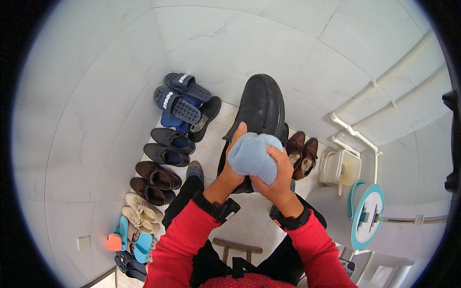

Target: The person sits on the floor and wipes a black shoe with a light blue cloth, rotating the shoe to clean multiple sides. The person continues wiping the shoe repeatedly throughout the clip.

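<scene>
A black leather shoe (260,104) is held up before me, its toe pointing away. My left hand (234,158) grips its side near the opening, with the thumb on the upper. A folded light blue cloth (254,154) is bunched between both hands, in front of the shoe's opening. My right hand (275,167) clasps the cloth from the right, its fingers curled over it. The cloth hides part of the shoe and some of my fingertips.
Along the left wall stand dark slippers (182,108), black shoes (166,154), brown shoes (158,180) and beige shoes (144,212). Brown leather shoes (309,158) stand at right, near a plastic bucket (351,165) and white pipes (354,133). A wooden stool (237,246) is below.
</scene>
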`<action>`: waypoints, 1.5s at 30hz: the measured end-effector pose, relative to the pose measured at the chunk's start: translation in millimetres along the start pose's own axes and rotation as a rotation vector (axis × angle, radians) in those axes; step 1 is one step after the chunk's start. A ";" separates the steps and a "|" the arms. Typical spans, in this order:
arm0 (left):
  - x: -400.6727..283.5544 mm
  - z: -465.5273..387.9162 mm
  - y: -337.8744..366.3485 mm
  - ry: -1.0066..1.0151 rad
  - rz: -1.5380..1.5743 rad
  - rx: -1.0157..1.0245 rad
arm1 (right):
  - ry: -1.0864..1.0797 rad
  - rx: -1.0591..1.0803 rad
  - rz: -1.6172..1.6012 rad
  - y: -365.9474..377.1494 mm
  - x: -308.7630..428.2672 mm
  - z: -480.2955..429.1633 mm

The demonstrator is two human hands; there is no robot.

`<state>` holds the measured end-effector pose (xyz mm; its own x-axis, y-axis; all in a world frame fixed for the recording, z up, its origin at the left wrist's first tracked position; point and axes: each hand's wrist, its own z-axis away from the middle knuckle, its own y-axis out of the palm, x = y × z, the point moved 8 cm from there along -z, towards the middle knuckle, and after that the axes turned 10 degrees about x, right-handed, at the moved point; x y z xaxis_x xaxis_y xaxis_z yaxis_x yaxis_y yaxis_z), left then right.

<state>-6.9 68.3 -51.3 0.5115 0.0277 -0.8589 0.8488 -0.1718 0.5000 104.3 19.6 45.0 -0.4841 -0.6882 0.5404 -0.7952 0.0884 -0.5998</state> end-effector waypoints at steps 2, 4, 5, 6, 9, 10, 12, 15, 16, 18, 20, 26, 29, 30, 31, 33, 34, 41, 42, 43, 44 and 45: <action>0.5 6.6 10.2 -0.030 -0.132 0.012 | 0.048 -0.086 0.055 -9.8 -8.0 -4.9; 5.9 8.3 19.8 -0.058 0.111 -0.012 | 0.215 -0.163 0.061 -19.4 -24.1 -6.3; 12.4 6.5 20.3 -0.139 0.157 -0.055 | 0.213 -0.232 0.155 -27.6 -25.3 -8.3; 13.6 4.4 22.2 -0.161 0.211 -0.065 | 0.229 -0.267 0.158 -30.4 -29.0 -10.4; 8.8 0.7 23.4 -0.150 0.360 -0.063 | 0.260 -0.179 -0.002 -19.1 -35.0 -11.5; 3.6 1.1 20.8 -0.110 0.364 -0.072 | 0.260 -0.124 -0.096 -11.5 -34.0 -9.5; -5.7 5.0 6.5 -0.089 0.187 -0.173 | 0.200 -0.067 -0.128 0.5 -21.6 -2.1; -13.9 -2.8 14.4 -0.080 0.716 0.064 | 0.155 -0.026 -0.199 11.0 -9.2 8.3; -14.6 -4.1 17.3 -0.117 0.850 0.119 | 0.142 -0.005 -0.216 12.9 -6.6 10.0; -8.1 -2.8 11.8 -0.192 0.831 0.034 | 0.138 -0.007 -0.230 13.9 -4.8 10.1; -18.3 -3.8 22.8 -0.074 0.910 0.158 | 0.100 -0.040 -0.160 8.4 -4.4 5.6; -3.9 10.1 39.8 -0.170 0.561 -0.026 | 0.283 -0.244 -0.027 -21.4 -42.2 -5.1; 0.3 11.1 48.9 -0.241 0.624 -0.021 | 0.409 -0.320 -0.126 -27.2 -62.5 -3.0; -5.1 8.1 51.9 -0.183 0.661 0.033 | 0.432 -0.307 -0.166 -25.0 -64.9 -2.0; -3.0 8.1 45.0 -0.209 0.592 -0.031 | 0.448 -0.293 -0.207 -21.3 -64.9 -0.5; -5.6 2.9 32.1 -0.186 0.500 -0.094 | 0.330 -0.146 -0.076 -11.5 -44.3 -1.1; -4.6 5.3 24.4 -0.212 0.516 -0.151 | 0.275 -0.103 -0.101 -5.9 -34.7 0.3; -15.5 5.7 32.2 -0.226 0.836 0.123 | 0.132 -0.053 -0.162 2.6 -10.4 7.8; -27.4 6.4 43.1 -0.067 0.941 0.255 | 0.132 -0.072 -0.092 -0.4 -13.0 5.5; -14.2 6.6 37.6 -0.124 0.795 0.083 | 0.127 -0.103 -0.027 -5.5 -15.6 2.8; -7.0 8.4 35.6 -0.144 0.672 -0.024 | 0.163 -0.139 -0.006 -10.8 -22.5 0.2; 0.0 12.3 31.1 -0.197 0.556 -0.148 | 0.187 -0.185 0.060 -18.5 -27.4 -2.2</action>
<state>17.9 50.9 -37.1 0.8612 -0.2119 -0.4620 0.4783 0.0304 0.8776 131.5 38.3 42.6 -0.5778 -0.5345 0.6168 -0.8079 0.2673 -0.5252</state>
